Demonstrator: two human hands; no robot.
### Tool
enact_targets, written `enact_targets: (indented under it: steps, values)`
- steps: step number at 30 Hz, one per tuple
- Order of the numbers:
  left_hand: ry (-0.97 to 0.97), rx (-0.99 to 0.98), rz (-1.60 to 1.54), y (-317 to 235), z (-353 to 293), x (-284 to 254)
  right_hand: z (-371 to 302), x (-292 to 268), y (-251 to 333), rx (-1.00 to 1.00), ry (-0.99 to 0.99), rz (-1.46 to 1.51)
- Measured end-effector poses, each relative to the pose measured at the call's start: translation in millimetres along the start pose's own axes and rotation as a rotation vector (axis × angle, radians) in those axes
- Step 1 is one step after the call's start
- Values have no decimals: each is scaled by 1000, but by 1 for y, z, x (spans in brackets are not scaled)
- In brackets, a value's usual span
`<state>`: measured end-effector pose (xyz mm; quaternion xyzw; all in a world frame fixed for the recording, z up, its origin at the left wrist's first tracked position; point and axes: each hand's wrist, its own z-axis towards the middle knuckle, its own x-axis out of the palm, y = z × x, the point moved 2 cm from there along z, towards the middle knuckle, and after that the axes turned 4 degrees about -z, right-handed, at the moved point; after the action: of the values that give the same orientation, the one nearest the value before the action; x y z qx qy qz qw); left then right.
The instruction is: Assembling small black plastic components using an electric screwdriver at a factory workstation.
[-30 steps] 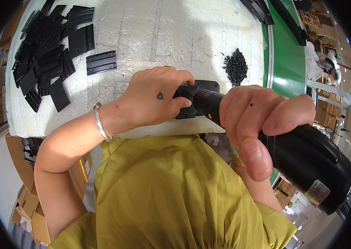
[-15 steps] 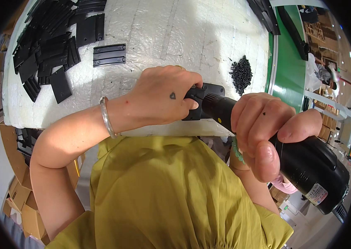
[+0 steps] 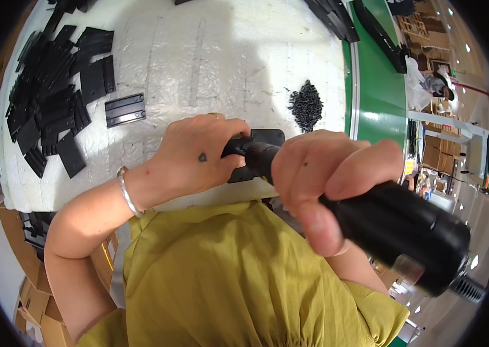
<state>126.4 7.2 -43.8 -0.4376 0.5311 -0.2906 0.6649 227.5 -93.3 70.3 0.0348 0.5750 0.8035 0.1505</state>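
My right hand [image 3: 320,173] is wrapped round a black electric screwdriver [image 3: 401,231], held at a slant with its cord end at lower right. The nose of the screwdriver reaches down to a black plastic part [image 3: 269,136] near the table's front edge. Thumb and fingers of my left hand [image 3: 189,150] pinch a dark piece on that part, right beside the nose. The screwdriver's tip is hidden by the fingers and the nose. Left of my left hand lies a single ribbed black plate [image 3: 124,110]. A heap of small black screws [image 3: 306,107] sits beyond my right hand.
A large pile of black plates [image 3: 53,110] covers the left side of the white table [image 3: 198,63]. Long black parts [image 3: 334,20] lie at the far right edge, beside a green surface [image 3: 374,95]. Cardboard boxes [image 3: 36,295] stand at lower left.
The view has shifted, so the table and its things sit further left. The screwdriver's rear end looms larger, and my right hand is blurred by motion. Both hands keep their grip.
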Motion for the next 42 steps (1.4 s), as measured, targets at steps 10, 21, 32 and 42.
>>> enact_targets:
  steps: [10, 21, 32, 42]
  values:
    - [-8, -53, -20, -3, 2, -1, 2, 2, -5, -45, 128, -24]
    - [39, -49, -29, -2, 2, -2, 3, -4, -10, -77, 213, 5]
    - [-11, -35, 108, -21, 4, -15, 22, -76, -43, -195, -538, -104]
    - [-227, 333, 332, -26, 46, -11, 21, -88, -62, -188, -581, -19]
